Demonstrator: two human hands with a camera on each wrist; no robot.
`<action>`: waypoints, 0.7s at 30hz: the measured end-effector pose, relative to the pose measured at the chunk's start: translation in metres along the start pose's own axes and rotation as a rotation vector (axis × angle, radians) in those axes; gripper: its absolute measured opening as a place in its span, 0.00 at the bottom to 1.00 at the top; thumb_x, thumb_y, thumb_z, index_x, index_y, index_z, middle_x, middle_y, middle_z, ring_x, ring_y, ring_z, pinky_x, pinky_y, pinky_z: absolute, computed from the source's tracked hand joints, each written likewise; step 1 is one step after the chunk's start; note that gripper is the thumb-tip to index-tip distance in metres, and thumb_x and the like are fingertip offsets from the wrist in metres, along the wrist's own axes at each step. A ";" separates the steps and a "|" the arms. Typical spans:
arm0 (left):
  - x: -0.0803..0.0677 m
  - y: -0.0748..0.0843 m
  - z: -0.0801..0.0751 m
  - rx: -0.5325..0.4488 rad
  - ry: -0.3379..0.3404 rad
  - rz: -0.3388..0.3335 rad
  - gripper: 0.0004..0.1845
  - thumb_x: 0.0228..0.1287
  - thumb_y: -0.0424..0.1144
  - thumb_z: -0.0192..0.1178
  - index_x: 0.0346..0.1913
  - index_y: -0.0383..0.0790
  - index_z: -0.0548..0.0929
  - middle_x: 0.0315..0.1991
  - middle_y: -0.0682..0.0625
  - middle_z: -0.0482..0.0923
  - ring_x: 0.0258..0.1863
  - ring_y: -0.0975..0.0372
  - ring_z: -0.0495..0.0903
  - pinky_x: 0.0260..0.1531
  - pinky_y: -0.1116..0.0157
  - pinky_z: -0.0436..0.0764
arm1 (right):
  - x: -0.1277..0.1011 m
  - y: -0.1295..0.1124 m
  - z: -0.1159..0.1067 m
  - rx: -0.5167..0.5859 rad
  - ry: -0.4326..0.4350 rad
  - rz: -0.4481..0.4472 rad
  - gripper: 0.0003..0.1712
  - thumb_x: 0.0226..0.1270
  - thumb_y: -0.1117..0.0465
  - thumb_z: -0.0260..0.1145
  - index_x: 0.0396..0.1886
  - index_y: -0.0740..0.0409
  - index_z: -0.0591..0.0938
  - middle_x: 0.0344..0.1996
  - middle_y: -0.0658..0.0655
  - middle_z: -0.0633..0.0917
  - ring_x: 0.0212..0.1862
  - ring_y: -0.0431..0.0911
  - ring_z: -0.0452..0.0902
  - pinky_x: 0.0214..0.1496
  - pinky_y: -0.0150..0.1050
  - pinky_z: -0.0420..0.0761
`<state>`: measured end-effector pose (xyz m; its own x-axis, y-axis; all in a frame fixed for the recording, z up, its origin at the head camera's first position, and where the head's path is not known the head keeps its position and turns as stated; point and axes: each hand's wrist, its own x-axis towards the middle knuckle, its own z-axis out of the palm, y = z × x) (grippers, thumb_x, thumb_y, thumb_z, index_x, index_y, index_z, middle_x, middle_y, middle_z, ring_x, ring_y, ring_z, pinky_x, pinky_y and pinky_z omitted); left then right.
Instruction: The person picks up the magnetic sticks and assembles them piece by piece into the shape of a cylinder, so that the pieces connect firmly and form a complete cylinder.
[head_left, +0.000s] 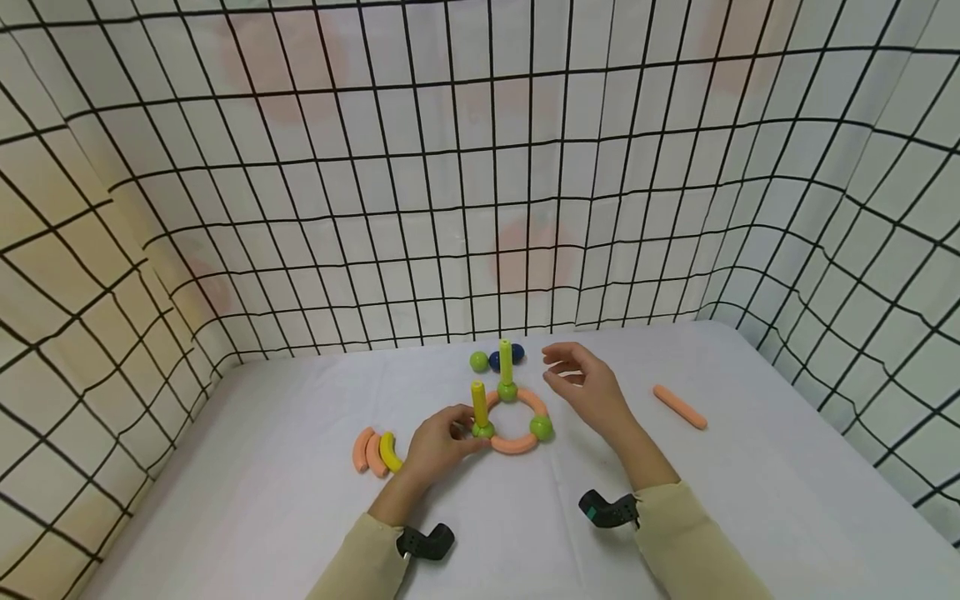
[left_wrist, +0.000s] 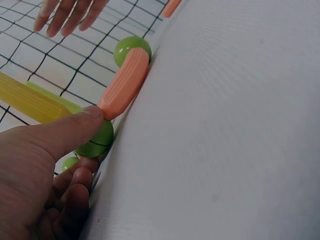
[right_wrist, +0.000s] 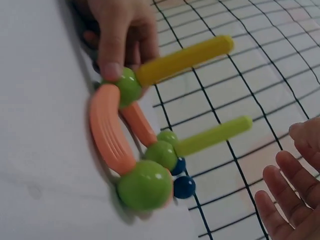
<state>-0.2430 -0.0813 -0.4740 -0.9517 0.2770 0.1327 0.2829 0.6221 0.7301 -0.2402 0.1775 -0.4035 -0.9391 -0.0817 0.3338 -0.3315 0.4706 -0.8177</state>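
Observation:
On the white table lies a ring of orange curved rods (head_left: pixel 513 446) joined by green balls. My left hand (head_left: pixel 435 443) pinches the left green ball (left_wrist: pixel 100 140) between thumb and fingers; a yellow stick (head_left: pixel 479 402) stands upright in that ball. A light green stick (head_left: pixel 506 362) rises from the back ball (head_left: pixel 507 392). At the ring's right sits a third green ball (right_wrist: pixel 145 185) with no stick in it. My right hand (head_left: pixel 588 390) is raised beyond the ring's right side, holding nothing, its fingers loosely bent and apart from the pieces.
Two orange curved rods (head_left: pixel 362 450) and a yellow curved rod (head_left: pixel 388 452) lie left of my left hand. A loose green ball (head_left: pixel 479 361) and dark blue balls (head_left: pixel 517 353) rest behind the ring. One straight orange rod (head_left: pixel 679 407) lies at the right. A black grid-patterned sheet (head_left: pixel 420 183) surrounds the table.

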 end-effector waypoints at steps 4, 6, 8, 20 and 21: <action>0.000 0.000 0.000 0.005 0.001 0.005 0.21 0.56 0.49 0.74 0.51 0.49 0.84 0.39 0.54 0.81 0.34 0.65 0.75 0.33 0.68 0.73 | 0.001 0.007 -0.019 -0.007 0.033 0.027 0.20 0.71 0.60 0.65 0.61 0.55 0.77 0.55 0.58 0.82 0.55 0.50 0.79 0.54 0.27 0.78; 0.000 -0.001 0.000 0.005 -0.002 0.007 0.21 0.56 0.49 0.74 0.51 0.48 0.84 0.39 0.53 0.81 0.33 0.65 0.75 0.33 0.68 0.72 | 0.000 0.012 -0.030 -0.002 0.053 0.033 0.21 0.71 0.59 0.65 0.62 0.55 0.76 0.55 0.59 0.82 0.54 0.46 0.78 0.52 0.22 0.75; 0.001 0.000 0.000 0.006 -0.005 0.009 0.21 0.56 0.49 0.74 0.52 0.48 0.84 0.39 0.53 0.81 0.33 0.64 0.74 0.33 0.68 0.72 | 0.000 0.017 -0.041 -0.001 0.078 0.034 0.22 0.72 0.58 0.65 0.63 0.56 0.76 0.56 0.59 0.82 0.53 0.41 0.77 0.51 0.20 0.74; 0.000 0.000 0.001 0.015 -0.004 -0.004 0.22 0.56 0.49 0.74 0.52 0.48 0.83 0.39 0.54 0.81 0.34 0.65 0.74 0.34 0.68 0.72 | -0.005 0.038 -0.087 -0.084 0.156 0.150 0.26 0.74 0.50 0.61 0.67 0.54 0.73 0.61 0.59 0.79 0.55 0.37 0.71 0.53 0.26 0.73; 0.001 0.000 0.001 0.013 -0.004 -0.002 0.21 0.56 0.49 0.74 0.52 0.48 0.83 0.39 0.54 0.81 0.34 0.65 0.74 0.34 0.68 0.73 | -0.006 0.040 -0.089 -0.080 0.148 0.178 0.27 0.74 0.49 0.61 0.67 0.53 0.73 0.62 0.59 0.78 0.57 0.40 0.71 0.53 0.30 0.75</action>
<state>-0.2434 -0.0804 -0.4741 -0.9516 0.2791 0.1285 0.2828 0.6320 0.7215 -0.2400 0.2755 -0.3965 -0.9566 0.1358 0.2580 -0.1486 0.5344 -0.8321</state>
